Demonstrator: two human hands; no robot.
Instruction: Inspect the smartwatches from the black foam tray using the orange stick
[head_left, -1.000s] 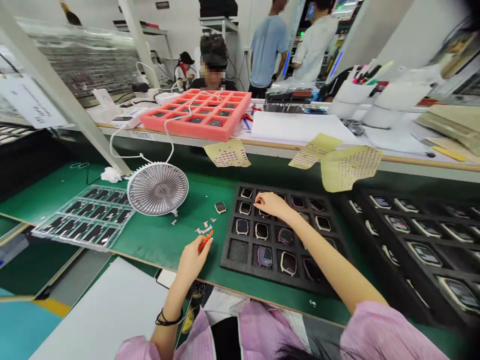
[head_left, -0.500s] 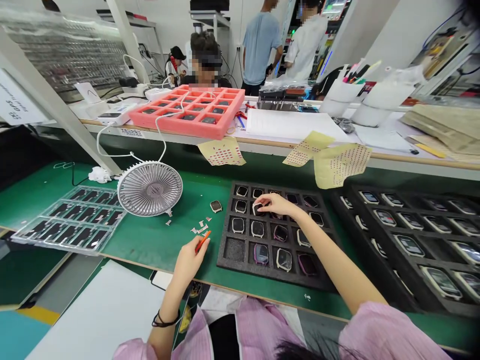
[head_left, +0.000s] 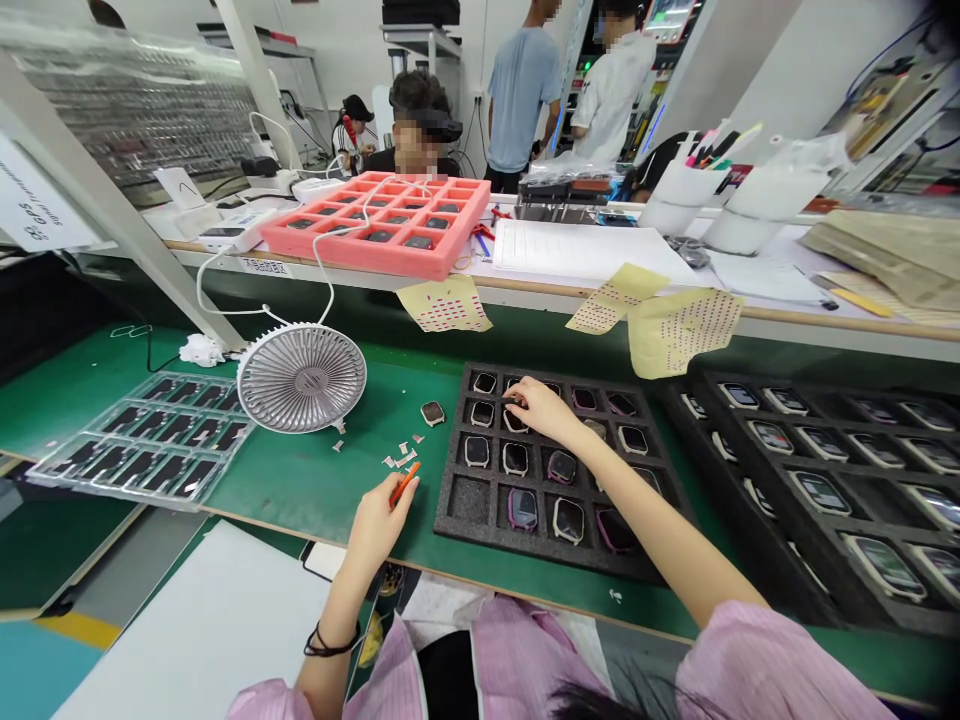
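My left hand (head_left: 381, 517) is closed around a slim orange tool (head_left: 405, 484), its kind unclear, just above the green bench top. Small white scraps (head_left: 401, 456) lie beyond its tip, and a single smartwatch case (head_left: 432, 413) rests between them and the black foam tray (head_left: 442, 510). Over the upper rows of that tray is my right hand (head_left: 541, 408), fingers stretched out and apart. Below its fingertips a light-framed watch case (head_left: 515, 421) sits in its slot, partly covered by the hand. Several other light and purple watch cases fill nearby slots.
A round fan (head_left: 301, 378) stands left of centre. Clear plastic trays of black parts (head_left: 142, 440) lie at far left. More foam trays with watches (head_left: 817, 490) are stacked right. Above is a shelf with a pink foam tray (head_left: 442, 262). Other people work behind.
My right hand has let go of the watch case, which now lies in its slot, and has shifted slightly up and left. My left hand is still.
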